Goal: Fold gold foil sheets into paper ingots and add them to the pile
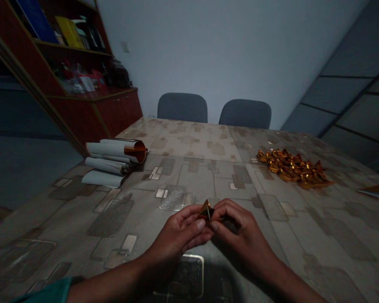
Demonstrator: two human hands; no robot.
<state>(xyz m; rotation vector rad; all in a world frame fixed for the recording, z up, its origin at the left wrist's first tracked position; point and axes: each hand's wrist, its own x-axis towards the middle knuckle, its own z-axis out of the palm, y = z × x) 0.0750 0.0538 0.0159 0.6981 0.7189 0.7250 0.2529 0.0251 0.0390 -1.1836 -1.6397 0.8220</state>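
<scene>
Over the near part of the desk (173,176), both hands are holding a small gold foil piece (205,210), so using that piece as ref.: the left hand (183,227) is pinching its left side btwn thumb & fingers, and the right hand (235,223) is gripping its right side w/ thumb & bent index finger. Thin foil like this could be tearing or creasing off-line if the right hand is pressing too hard; it could also be twisting askew if the left hand is loosening, b/c its hold looks light. Position-wise, it's sitting btwn the two hands, touching both, w/ its peak poking up above the fingers. Folded gold pieces (290,168) are lying beyond & right of it; rolled sheets (110,148) are lying beyond & left, well apart.
</scene>
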